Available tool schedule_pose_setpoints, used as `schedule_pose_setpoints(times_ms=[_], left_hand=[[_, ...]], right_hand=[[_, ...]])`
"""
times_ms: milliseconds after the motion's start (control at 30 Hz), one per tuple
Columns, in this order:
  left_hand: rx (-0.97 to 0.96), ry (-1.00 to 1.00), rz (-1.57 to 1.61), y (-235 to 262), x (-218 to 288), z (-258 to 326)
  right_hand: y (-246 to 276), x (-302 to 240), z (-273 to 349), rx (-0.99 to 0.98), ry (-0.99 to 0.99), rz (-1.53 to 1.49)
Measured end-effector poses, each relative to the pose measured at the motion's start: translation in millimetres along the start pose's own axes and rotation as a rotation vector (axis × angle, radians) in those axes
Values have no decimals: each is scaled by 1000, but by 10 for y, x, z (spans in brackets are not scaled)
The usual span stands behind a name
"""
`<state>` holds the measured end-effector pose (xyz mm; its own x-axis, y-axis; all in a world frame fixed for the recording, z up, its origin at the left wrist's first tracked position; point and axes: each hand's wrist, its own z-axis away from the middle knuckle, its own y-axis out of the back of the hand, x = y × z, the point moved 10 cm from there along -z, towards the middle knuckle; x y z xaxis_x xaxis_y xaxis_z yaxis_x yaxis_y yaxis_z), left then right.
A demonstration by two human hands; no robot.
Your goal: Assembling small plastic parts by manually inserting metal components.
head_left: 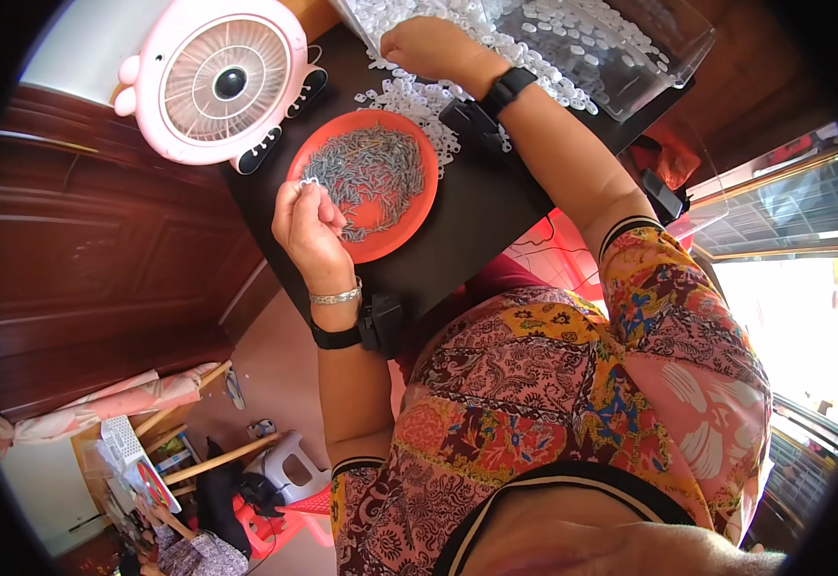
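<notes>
My left hand (313, 230) is closed in a pinch above the left rim of a round orange-red plate (426, 197). Between its fingertips is a small white plastic clip (310, 180). Many thin grey nail-like pins (385, 158) lie heaped and scattered in the plate. Farther off, my right hand (428, 48) has its fingers curled in at the edge of a heap of small white plastic pieces (419, 101). Whether those fingers hold a piece is hidden. The heap runs out of a clear plastic box (664, 72) onto the black table (476, 216).
A pink and white animal-shaped fan (231, 82) stands at the table's far left. Dark wooden panelling (102, 221) rises on the left. At the lower left, another person (203, 557) is near a red stool (289, 528). Black devices are strapped to both my wrists.
</notes>
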<state>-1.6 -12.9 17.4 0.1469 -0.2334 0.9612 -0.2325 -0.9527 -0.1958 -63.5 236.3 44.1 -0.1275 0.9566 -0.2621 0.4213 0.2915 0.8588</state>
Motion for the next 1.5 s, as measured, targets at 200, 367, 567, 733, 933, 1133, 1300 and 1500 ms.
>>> schedule_pose_setpoints(times_ms=[200, 367, 567, 733, 933, 1133, 1300, 1500], left_hand=[[14, 17, -9, -17, -12, -2], [15, 24, -5, -25, -30, -1], [1, 27, -12, -56, -13, 20], [10, 47, -3, -51, -53, 19], [-60, 54, 8, -65, -94, 15], [-115, 14, 10, -140, -6, 32], [-88, -29, 168, -47, -17, -11], [-105, -45, 147, -64, 7, -11]], right_hand=[[-484, 53, -3, -101, 27, 206], [-489, 92, 20, -114, 19, 124], [-411, 159, 97, -164, 24, 176], [-439, 127, 94, -201, 58, 165], [-272, -311, 74, -273, -27, -725], [-328, -1181, 395, -504, 17, -1325], [-363, -1268, 457, -516, 44, -1276], [-394, -1270, 471, -525, 31, -1354]])
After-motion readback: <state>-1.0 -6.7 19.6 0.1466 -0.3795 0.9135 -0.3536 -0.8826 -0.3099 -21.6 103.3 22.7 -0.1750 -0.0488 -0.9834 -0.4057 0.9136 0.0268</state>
